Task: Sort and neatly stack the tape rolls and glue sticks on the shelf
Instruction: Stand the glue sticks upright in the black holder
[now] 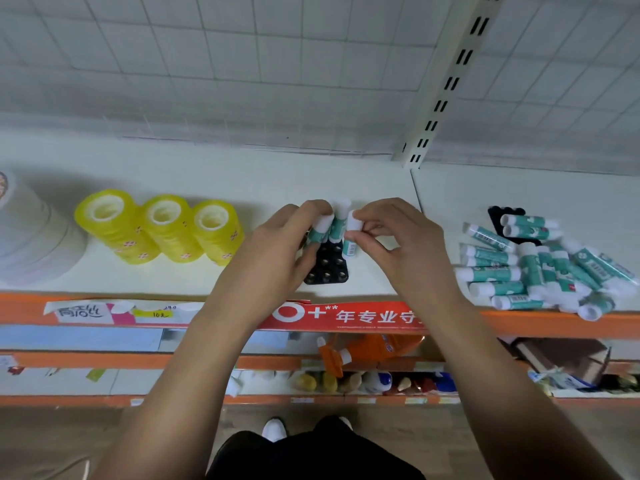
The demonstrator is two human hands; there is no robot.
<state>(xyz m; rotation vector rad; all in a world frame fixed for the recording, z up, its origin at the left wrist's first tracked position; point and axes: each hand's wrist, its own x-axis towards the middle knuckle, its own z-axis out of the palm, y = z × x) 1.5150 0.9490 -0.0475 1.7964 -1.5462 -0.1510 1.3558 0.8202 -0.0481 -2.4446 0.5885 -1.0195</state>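
A black holder tray (327,268) with round holes lies on the white shelf (277,181). Three teal-and-white glue sticks stand at its far end. My left hand (277,240) grips the left glue stick (320,227). My right hand (398,237) pinches the white cap of the right glue stick (351,233). A third stick (341,211) stands between them, partly hidden. Three stacks of yellow tape rolls (162,230) stand in a row at the left. A loose pile of glue sticks (540,268) lies at the right.
A large white roll stack (31,233) sits at the far left. A second black tray (509,220) lies under the pile at the right. An upright slotted post (446,84) divides the shelf back. Orange shelf edges (86,311) with price labels run along the front; lower shelves hold bottles.
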